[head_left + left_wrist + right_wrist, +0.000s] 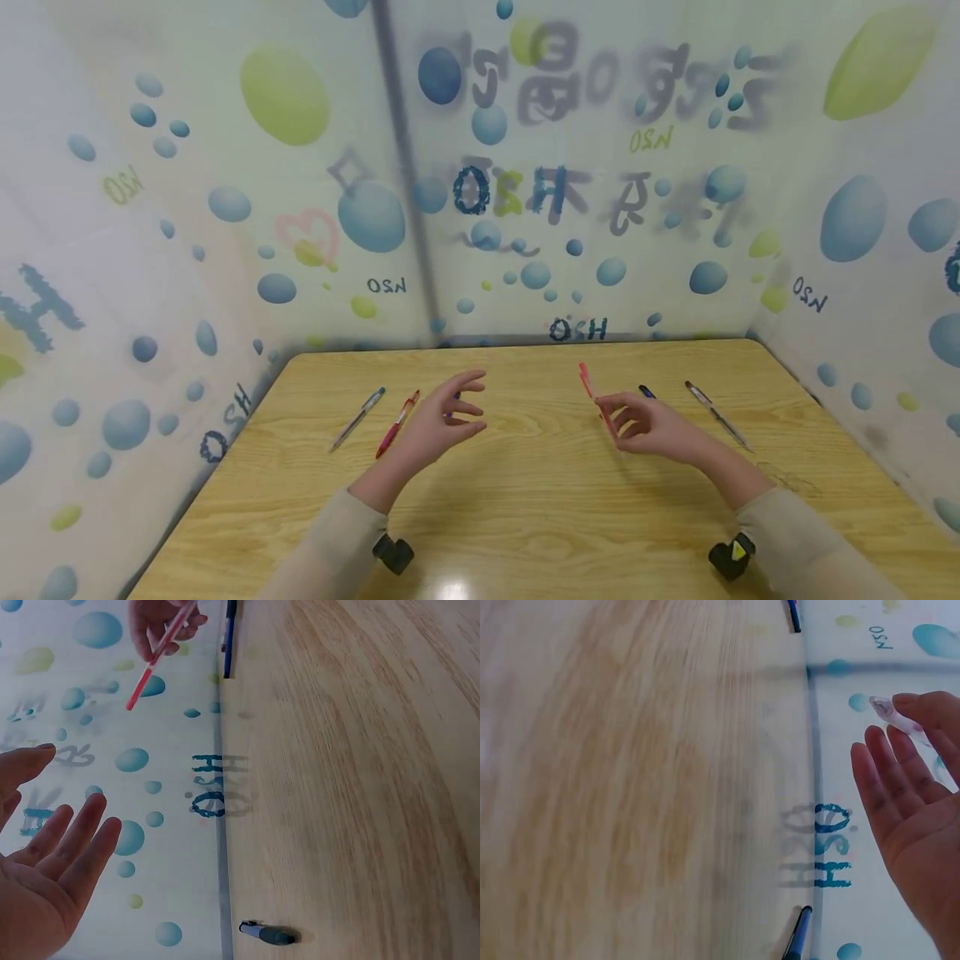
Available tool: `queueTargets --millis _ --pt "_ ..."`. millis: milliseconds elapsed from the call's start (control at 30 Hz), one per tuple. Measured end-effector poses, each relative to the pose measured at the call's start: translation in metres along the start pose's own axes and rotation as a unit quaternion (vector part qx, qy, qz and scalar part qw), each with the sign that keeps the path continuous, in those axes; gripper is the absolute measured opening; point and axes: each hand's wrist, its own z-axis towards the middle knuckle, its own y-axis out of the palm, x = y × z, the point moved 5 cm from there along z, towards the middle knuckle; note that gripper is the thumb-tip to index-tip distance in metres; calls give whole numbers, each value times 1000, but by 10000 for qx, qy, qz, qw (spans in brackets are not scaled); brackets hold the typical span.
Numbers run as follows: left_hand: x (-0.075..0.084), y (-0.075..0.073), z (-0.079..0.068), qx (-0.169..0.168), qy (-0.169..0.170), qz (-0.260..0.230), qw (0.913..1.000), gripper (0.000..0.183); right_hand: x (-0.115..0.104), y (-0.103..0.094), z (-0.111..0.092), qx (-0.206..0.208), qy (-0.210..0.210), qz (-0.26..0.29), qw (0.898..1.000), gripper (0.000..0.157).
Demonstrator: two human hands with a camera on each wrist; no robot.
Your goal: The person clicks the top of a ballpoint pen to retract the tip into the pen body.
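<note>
My right hand (652, 427) pinches a slim pink pen (587, 383) between thumb and fingers, raised over the table and tilted. In the right wrist view only the clear end of this pen (885, 709) shows past the thumb. My left hand (442, 421) hovers over the table with its fingers spread and nothing held. Partly hidden behind it is a blue pen (452, 407); a red pen (397, 427) lies just left of that hand. Behind the right hand the end of a dark blue pen (647, 391) peeks out.
A clear pen with a blue end (358, 419) lies farther left on the wooden table (517, 517). At the right lies a clear pen with a dark end (717, 415). Patterned curtain-like walls (525, 250) stand around the table's back and sides.
</note>
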Motion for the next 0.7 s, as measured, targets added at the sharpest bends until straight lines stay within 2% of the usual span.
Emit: queueTargets --millis 200,367,500,700 --pt "-6 -6 -7 122 -153 245 9995 69 16 -8 3 -280 287 -99 9991 57" --pt "-11 -8 -12 92 -237 393 9989 68 25 -12 7 -430 776 -178 9959 57" --pt "-17 -7 -16 -295 -190 802 9962 67 31 -14 10 -486 1227 -171 9911 59" --pt "-29 -6 -22 -1018 -184 1528 9828 65 46 -16 17 -513 1667 -278 9843 59"
